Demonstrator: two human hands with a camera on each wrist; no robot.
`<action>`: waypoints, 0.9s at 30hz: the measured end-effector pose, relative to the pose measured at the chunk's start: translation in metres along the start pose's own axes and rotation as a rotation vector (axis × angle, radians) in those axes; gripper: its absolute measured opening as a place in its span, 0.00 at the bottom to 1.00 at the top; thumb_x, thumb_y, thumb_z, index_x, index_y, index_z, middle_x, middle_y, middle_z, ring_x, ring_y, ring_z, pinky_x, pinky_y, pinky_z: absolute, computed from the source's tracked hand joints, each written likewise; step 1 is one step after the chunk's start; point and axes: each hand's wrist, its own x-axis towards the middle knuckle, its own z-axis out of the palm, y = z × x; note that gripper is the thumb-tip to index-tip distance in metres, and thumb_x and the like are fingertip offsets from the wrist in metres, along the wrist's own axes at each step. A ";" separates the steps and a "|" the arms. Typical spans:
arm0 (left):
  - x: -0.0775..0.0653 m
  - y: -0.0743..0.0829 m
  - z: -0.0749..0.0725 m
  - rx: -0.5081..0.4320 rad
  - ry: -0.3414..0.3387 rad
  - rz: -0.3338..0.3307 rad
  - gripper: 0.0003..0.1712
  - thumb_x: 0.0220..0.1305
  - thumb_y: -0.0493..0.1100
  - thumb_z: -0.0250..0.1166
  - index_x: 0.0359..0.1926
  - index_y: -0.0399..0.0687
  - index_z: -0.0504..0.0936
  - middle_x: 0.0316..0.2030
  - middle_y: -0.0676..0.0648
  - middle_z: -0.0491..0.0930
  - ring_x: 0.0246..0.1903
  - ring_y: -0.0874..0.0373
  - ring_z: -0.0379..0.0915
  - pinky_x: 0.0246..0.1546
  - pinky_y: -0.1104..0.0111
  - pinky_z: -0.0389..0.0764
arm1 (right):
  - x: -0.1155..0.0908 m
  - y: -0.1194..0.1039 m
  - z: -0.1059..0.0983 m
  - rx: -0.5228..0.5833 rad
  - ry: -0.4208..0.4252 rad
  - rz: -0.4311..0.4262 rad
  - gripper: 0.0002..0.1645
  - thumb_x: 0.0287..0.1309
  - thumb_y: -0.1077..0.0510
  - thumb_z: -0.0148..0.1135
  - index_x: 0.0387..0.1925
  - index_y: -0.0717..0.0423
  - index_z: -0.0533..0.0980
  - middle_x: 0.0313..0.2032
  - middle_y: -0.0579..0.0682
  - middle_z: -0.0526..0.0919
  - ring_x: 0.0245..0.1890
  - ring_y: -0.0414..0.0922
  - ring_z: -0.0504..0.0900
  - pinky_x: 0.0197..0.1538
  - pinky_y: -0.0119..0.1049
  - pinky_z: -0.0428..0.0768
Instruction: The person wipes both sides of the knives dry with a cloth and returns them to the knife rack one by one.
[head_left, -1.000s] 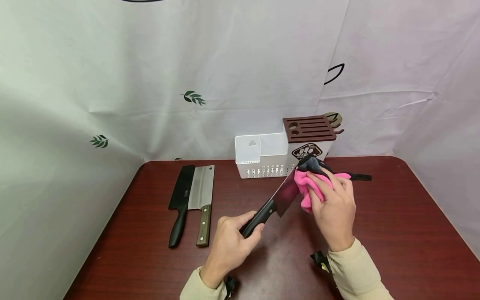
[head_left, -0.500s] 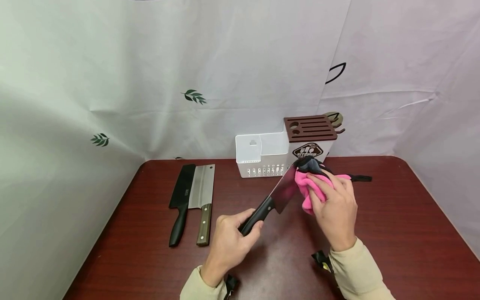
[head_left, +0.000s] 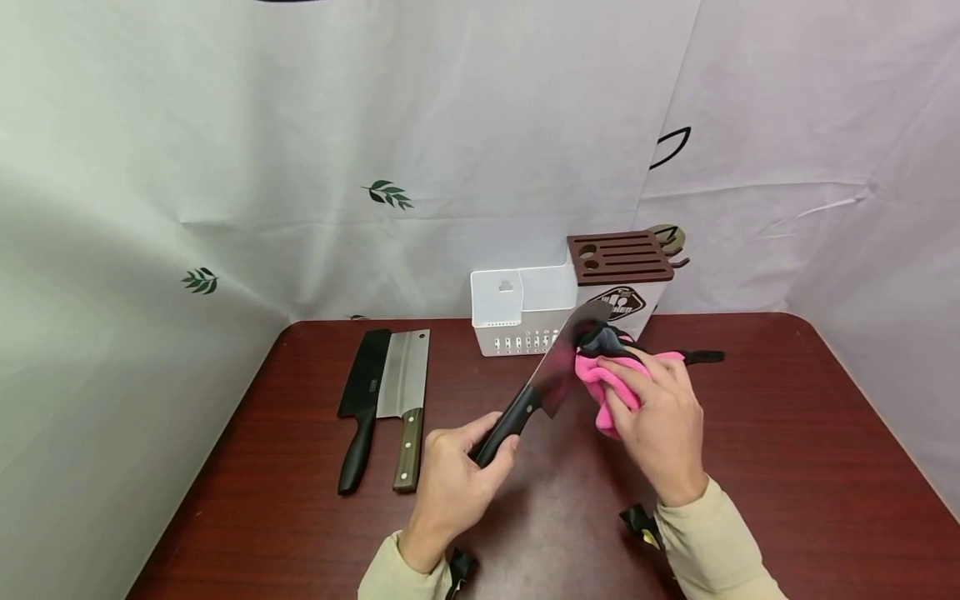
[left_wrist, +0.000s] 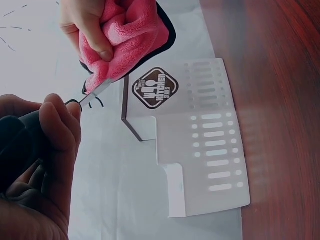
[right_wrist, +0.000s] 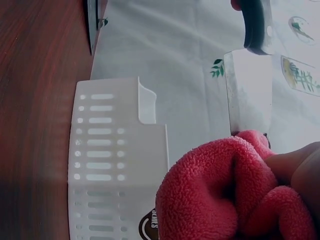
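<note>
My left hand [head_left: 457,479] grips the black handle of a kitchen knife [head_left: 558,362], its blade pointing up and to the right above the table. A bunched pink cloth [head_left: 600,387] with black edging and a dark loop is held in my right hand [head_left: 663,421], fingers bent over it. The cloth lies against the right side of the blade, and the blade tip shows past it. In the right wrist view the pink cloth [right_wrist: 200,195] covers the far end of the knife blade [right_wrist: 249,92]. From the left wrist, the blade appears edge-on under the cloth [left_wrist: 132,37].
Two more knives lie side by side at the left: a black one [head_left: 363,408] and a steel cleaver [head_left: 405,375] with a wooden handle. At the back edge of the table [head_left: 247,517] stands a white holder [head_left: 498,337] with a slotted brown top [head_left: 622,257].
The cloth and right hand have moved a little left and down along the blade, uncovering its tip. My left hand has shifted slightly left with the knife.
</note>
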 end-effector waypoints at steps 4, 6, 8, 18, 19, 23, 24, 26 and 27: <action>0.001 0.000 -0.001 -0.001 0.012 -0.009 0.10 0.59 0.36 0.70 0.42 0.51 0.87 0.21 0.59 0.78 0.15 0.75 0.63 0.13 0.80 0.65 | 0.000 -0.001 0.001 0.008 -0.009 -0.035 0.15 0.49 0.64 0.73 0.41 0.52 0.89 0.44 0.53 0.88 0.42 0.56 0.77 0.40 0.50 0.78; 0.001 0.000 -0.001 0.000 0.018 -0.011 0.10 0.59 0.36 0.70 0.42 0.50 0.87 0.21 0.59 0.79 0.15 0.74 0.64 0.13 0.80 0.66 | -0.001 -0.002 0.001 0.016 -0.008 -0.054 0.16 0.47 0.65 0.74 0.41 0.52 0.89 0.44 0.52 0.88 0.43 0.56 0.78 0.40 0.50 0.79; 0.001 0.000 -0.001 -0.001 0.025 -0.008 0.10 0.59 0.36 0.70 0.43 0.50 0.87 0.21 0.59 0.79 0.15 0.74 0.64 0.13 0.80 0.66 | -0.001 -0.003 0.002 0.026 -0.007 -0.071 0.18 0.45 0.66 0.75 0.41 0.52 0.89 0.45 0.52 0.88 0.44 0.56 0.78 0.41 0.50 0.79; 0.001 -0.002 -0.001 -0.001 0.044 -0.011 0.11 0.58 0.36 0.70 0.43 0.50 0.88 0.21 0.60 0.79 0.15 0.74 0.65 0.13 0.80 0.66 | -0.003 -0.005 0.001 0.028 -0.079 -0.062 0.13 0.50 0.61 0.74 0.40 0.51 0.89 0.47 0.52 0.87 0.45 0.53 0.77 0.41 0.50 0.80; 0.001 -0.002 -0.001 0.000 0.042 -0.016 0.11 0.58 0.36 0.70 0.43 0.50 0.88 0.21 0.59 0.79 0.15 0.73 0.65 0.13 0.80 0.65 | -0.003 -0.005 0.001 0.029 -0.075 -0.069 0.13 0.49 0.61 0.74 0.40 0.51 0.89 0.47 0.52 0.87 0.44 0.53 0.77 0.40 0.50 0.80; 0.000 -0.003 0.000 -0.002 0.033 -0.029 0.10 0.59 0.36 0.69 0.43 0.49 0.88 0.20 0.59 0.79 0.14 0.73 0.64 0.13 0.80 0.64 | -0.004 -0.005 0.001 0.031 -0.074 -0.089 0.14 0.48 0.61 0.75 0.41 0.51 0.89 0.47 0.52 0.87 0.43 0.52 0.77 0.40 0.50 0.80; 0.000 -0.003 0.000 -0.004 0.032 -0.027 0.10 0.59 0.36 0.69 0.43 0.48 0.88 0.20 0.58 0.79 0.14 0.73 0.64 0.13 0.80 0.64 | -0.004 -0.005 0.002 0.034 -0.074 -0.089 0.14 0.48 0.61 0.76 0.41 0.51 0.89 0.47 0.51 0.87 0.43 0.52 0.77 0.40 0.50 0.80; 0.000 -0.003 0.001 -0.005 0.033 -0.023 0.10 0.59 0.36 0.69 0.43 0.47 0.88 0.20 0.58 0.79 0.14 0.73 0.64 0.12 0.81 0.64 | -0.004 -0.005 0.001 0.027 -0.087 -0.089 0.14 0.49 0.60 0.75 0.41 0.51 0.89 0.48 0.51 0.87 0.43 0.52 0.77 0.41 0.50 0.80; 0.000 -0.004 0.001 -0.006 0.034 -0.021 0.10 0.59 0.36 0.69 0.43 0.47 0.88 0.20 0.57 0.79 0.14 0.73 0.64 0.12 0.81 0.64 | -0.004 -0.005 0.001 0.023 -0.094 -0.088 0.14 0.50 0.59 0.75 0.41 0.50 0.89 0.48 0.51 0.87 0.44 0.52 0.77 0.41 0.50 0.80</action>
